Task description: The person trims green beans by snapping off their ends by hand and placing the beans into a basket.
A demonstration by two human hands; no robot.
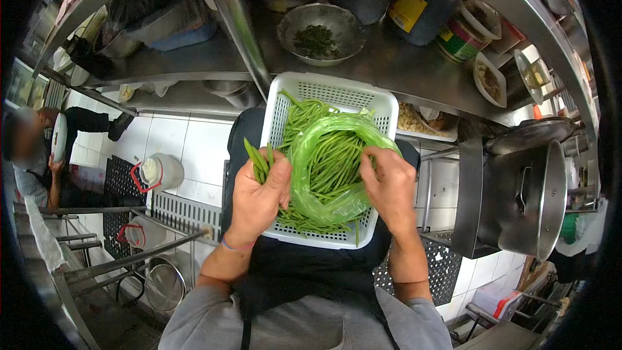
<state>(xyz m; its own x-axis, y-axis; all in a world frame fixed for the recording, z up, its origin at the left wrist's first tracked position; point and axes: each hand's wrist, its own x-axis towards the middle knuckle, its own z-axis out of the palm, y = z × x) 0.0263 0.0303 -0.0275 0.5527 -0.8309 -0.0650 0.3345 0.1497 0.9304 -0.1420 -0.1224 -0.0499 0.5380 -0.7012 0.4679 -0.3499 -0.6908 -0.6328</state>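
Observation:
A white perforated plastic basket (387, 107) rests on the lap, with loose green beans (304, 115) spread inside it. Within the basket sits a green plastic bag (301, 168), its mouth rolled open around a heap of long green beans (334, 162). My left hand (262, 191), at the basket's left side, is closed round a small bunch of green bean pieces (258, 161) that stick up past the thumb. My right hand (391, 188) is over the bag's right rim, thumb and fingers pinched together against the beans; what they grip is hidden.
Ahead is a steel shelf with a metal bowl of chopped greens (317, 42), a can (461, 42) and dark containers. A large steel pot (528, 201) stands at the right. On the left floor is a white bucket (162, 172); another person (39, 162) sits beyond.

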